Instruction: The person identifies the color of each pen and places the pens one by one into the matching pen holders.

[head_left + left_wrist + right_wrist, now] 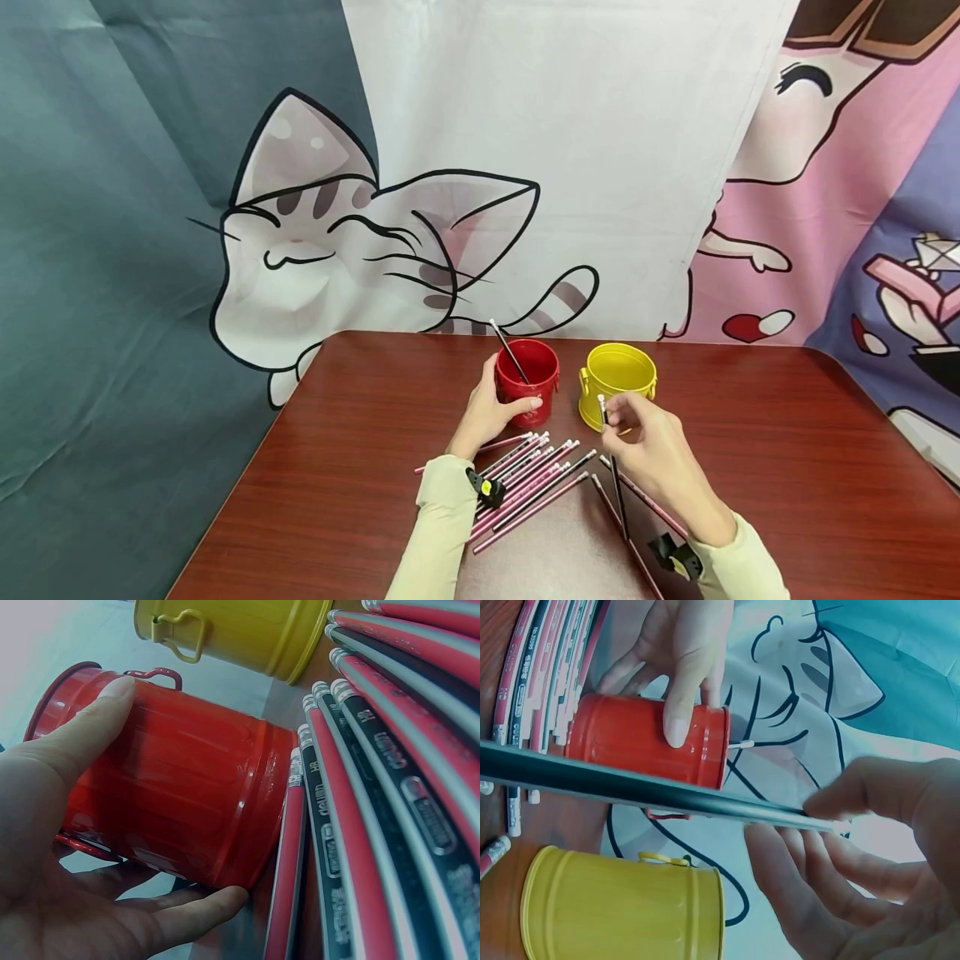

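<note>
My left hand [486, 414] holds a small red metal bucket [546, 398], thumb on its front and fingers round its far side. One black pencil [511, 350] leans in that bucket, its white eraser end above the rim. Between thumb and fingertips, my right hand [654, 442] pinches another black pencil [618, 492] near its eraser end; the shaft slants down toward the table. In the right wrist view this pencil [667, 796] crosses in front of the red bucket. A yellow bucket [617, 375] stands just behind my right hand.
Pink and black pencils [536, 493] lie in a loose row by my left forearm, eraser ends toward the buckets. A few more pencils [654, 502] lie under my right hand. The brown table [360, 467] ends at a cartoon cat cloth [315, 275].
</note>
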Motion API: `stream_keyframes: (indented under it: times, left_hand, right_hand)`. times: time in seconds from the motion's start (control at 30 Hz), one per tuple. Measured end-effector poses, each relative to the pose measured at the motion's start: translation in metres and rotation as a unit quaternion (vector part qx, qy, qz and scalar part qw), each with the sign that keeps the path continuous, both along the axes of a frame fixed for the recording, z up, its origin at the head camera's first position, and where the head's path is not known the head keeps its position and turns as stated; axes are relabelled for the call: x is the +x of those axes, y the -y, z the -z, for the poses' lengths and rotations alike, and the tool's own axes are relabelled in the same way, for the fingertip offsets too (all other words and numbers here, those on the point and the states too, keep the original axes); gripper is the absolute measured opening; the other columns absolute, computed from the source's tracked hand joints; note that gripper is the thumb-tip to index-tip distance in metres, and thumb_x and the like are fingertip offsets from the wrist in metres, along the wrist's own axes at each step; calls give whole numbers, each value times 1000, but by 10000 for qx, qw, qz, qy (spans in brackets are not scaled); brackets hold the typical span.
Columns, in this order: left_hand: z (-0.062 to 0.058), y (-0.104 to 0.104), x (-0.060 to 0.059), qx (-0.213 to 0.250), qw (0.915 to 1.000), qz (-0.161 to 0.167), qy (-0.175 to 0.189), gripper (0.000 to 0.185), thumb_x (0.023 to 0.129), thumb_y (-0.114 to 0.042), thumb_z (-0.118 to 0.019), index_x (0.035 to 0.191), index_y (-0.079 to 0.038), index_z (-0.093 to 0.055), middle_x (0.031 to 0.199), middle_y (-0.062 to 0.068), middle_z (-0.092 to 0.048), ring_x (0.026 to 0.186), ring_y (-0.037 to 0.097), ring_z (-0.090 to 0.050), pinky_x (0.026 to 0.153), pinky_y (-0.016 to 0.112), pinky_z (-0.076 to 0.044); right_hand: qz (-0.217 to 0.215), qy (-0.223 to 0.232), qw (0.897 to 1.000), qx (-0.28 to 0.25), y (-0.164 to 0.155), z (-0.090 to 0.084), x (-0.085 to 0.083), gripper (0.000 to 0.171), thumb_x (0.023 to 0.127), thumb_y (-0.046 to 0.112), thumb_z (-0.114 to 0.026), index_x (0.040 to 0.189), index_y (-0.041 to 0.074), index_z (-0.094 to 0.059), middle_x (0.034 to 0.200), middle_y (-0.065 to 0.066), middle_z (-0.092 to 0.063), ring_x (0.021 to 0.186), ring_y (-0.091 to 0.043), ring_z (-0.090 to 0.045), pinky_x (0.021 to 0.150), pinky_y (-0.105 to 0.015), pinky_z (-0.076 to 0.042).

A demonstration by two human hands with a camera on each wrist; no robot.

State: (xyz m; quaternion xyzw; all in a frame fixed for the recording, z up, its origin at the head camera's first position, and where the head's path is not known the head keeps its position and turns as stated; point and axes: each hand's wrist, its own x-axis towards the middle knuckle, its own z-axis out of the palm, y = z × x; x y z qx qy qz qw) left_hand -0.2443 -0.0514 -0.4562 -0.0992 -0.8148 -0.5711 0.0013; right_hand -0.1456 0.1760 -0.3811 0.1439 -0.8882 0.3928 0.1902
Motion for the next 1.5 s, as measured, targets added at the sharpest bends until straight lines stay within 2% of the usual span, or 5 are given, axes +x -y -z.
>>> stream_keyframes:
  times: [0.23, 0.47, 0.97, 1.33, 1.5]
  left_hand:
    - [-2, -1, 0, 51, 10000, 19, 12, 88, 71, -38, -77, 140, -32, -22, 134, -7, -42, 122, 15, -39, 90, 38, -48]
    - [-3, -1, 0, 68, 10000, 17, -9, 87, 72, -36, -76, 140, -31, -22, 134, -7, -42, 122, 15, -39, 91, 38, -47]
    - [-2, 1, 1, 122, 9999, 38, 11, 87, 72, -37, -76, 140, -31, -22, 135, -6, -42, 123, 17, -39, 91, 40, -47]
    - [0, -2, 0, 96, 9999, 41, 29, 88, 71, -38, -77, 140, -32, -23, 133, -7, -43, 122, 15, -40, 91, 38, -47]
    - [-2, 0, 1, 132, 9998, 72, 94, 88, 72, -36, -77, 140, -32, -22, 134, -7, -42, 122, 16, -39, 90, 38, -48]
  right_hand:
    - [334, -545, 9977, -223, 0, -3, 1, 24, 71, -2, -68, 90, 10, -58, 78, 5, -56, 68, -8, -53, 53, -15, -44]
    - [55, -1161, 9922, -441, 2, -5, 1, 27, 72, -5, -69, 92, 9, -58, 83, 3, -57, 70, -3, -55, 52, -16, -47]
    - [87, -1420, 9884, -532, 20, -34, 19, 26, 68, -14, -67, 90, -2, -58, 80, -10, -59, 67, -13, -56, 53, -11, -47]
    - [30, -1476, 9869, -650, 22, -33, 20, 27, 68, -14, -67, 91, -3, -58, 82, -11, -60, 72, -11, -56, 53, -12, -48]
    - [-57, -1420, 9863, -840, 20, -22, 8, 27, 71, -11, -68, 93, -1, -58, 84, -8, -59, 76, -12, -56, 55, -13, -50]
